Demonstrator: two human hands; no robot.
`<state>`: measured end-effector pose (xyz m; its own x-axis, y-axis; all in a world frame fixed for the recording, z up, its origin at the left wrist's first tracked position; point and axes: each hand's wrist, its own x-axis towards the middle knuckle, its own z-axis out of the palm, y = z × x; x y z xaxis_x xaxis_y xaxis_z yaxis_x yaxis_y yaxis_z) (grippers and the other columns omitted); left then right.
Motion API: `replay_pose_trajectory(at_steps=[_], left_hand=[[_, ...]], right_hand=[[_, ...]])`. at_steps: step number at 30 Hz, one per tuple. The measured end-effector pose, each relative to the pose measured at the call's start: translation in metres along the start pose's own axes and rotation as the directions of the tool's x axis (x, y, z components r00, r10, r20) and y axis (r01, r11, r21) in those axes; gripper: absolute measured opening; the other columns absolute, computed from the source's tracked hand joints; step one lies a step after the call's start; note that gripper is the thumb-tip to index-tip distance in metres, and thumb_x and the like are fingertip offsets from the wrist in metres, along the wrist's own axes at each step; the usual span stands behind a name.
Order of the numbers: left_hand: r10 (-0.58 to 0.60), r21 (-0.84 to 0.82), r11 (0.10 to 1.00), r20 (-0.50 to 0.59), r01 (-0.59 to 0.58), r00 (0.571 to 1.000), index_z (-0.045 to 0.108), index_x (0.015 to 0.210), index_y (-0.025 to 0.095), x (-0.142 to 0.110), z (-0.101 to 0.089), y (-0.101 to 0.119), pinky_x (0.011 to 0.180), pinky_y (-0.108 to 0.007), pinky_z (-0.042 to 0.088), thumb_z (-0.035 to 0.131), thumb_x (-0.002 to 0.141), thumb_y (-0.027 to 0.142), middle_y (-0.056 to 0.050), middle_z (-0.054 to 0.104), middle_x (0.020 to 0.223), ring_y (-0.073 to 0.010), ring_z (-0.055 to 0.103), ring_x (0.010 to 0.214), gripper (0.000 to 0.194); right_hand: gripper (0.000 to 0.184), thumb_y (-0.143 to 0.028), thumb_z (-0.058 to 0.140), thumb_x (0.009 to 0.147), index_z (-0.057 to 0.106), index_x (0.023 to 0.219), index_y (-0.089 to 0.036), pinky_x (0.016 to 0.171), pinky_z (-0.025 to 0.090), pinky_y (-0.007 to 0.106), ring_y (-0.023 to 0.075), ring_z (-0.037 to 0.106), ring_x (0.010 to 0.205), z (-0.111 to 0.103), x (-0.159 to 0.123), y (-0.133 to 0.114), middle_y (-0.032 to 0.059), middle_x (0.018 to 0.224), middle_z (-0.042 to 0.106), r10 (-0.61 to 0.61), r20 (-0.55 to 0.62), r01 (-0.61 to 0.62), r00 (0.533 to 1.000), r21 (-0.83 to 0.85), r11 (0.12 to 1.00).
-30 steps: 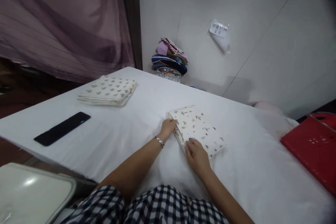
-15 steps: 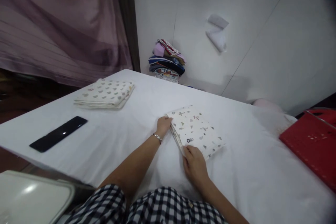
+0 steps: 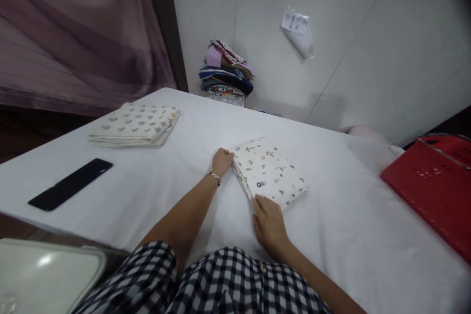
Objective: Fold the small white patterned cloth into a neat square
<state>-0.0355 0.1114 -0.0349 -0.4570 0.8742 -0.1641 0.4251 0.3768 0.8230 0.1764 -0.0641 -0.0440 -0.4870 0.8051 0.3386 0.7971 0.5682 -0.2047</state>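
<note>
A folded white cloth (image 3: 270, 169) printed with small palm trees and other figures lies on the white-covered table (image 3: 165, 196) in front of me. Its left edge shows several stacked layers. My left hand (image 3: 222, 161), with a bracelet at the wrist, is closed on the far left corner. At the near corner, my right hand (image 3: 271, 222) grips the cloth, fingers on top and the thumb mostly hidden at the edge. Farther left rests a second folded cloth (image 3: 138, 125) with a grey-green print, apart from both hands.
A black phone-like slab (image 3: 69, 185) lies at the table's left. Beyond the far edge stands a pile of folded clothes (image 3: 226, 73) by the wall. A red basket (image 3: 434, 181) is at right, and a pale glossy lid or seat (image 3: 47, 274) at lower left.
The view has shifted slightly, so everything sits a little higher and farther left. Both hands keep hold of the printed cloth, which looks much the same.
</note>
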Motion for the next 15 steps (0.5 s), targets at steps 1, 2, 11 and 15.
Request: replay_pose_trajectory(at_steps=[1,2,11,15], left_hand=[[-0.015,-0.017,1.0,0.015,0.016,1.0,0.055,0.085,0.018,0.001,0.0,0.0,0.062,-0.024,0.043,0.06,0.071,0.031,-0.005,0.066,0.085,-0.0159,0.061,0.072,0.02],[-0.028,-0.032,0.999,0.03,0.029,0.999,0.055,0.087,0.018,0.001,-0.001,0.001,0.06,-0.024,0.043,0.06,0.071,0.031,-0.005,0.066,0.085,-0.015,0.061,0.069,0.021],[-0.048,-0.009,0.999,0.065,0.049,0.997,0.059,0.091,0.014,-0.004,-0.007,0.01,0.051,-0.022,0.042,0.06,0.072,0.033,-0.008,0.067,0.082,-0.0132,0.061,0.057,0.026],[-0.007,0.084,0.996,0.057,0.002,0.998,0.062,0.086,0.013,-0.004,-0.01,0.011,0.055,-0.025,0.044,0.059,0.072,0.035,-0.008,0.067,0.073,-0.0172,0.063,0.062,0.026]], right_hand=[[0.045,-0.013,0.043,0.084,0.048,0.128,-0.015,0.095,0.035,0.045,0.0271,0.043,0.115,0.0,-0.001,0.0,0.0134,0.13,0.049,-0.005,0.001,0.005,1.0,-0.002,1.0],[0.045,-0.012,0.042,0.084,0.048,0.128,-0.015,0.096,0.035,0.045,0.0271,0.042,0.116,0.0,-0.003,0.0,0.0135,0.131,0.049,-0.01,0.001,0.01,1.0,-0.003,1.0],[0.044,-0.009,0.048,0.081,0.053,0.124,-0.016,0.095,0.035,0.046,0.0279,0.041,0.122,-0.003,-0.009,-0.002,0.015,0.137,0.044,-0.04,0.001,0.04,0.999,0.004,0.999],[0.043,-0.01,0.049,0.08,0.054,0.122,-0.018,0.096,0.035,0.046,0.0277,0.039,0.123,-0.006,-0.007,-0.005,0.0139,0.138,0.042,-0.031,0.036,0.031,0.999,0.002,1.0]])
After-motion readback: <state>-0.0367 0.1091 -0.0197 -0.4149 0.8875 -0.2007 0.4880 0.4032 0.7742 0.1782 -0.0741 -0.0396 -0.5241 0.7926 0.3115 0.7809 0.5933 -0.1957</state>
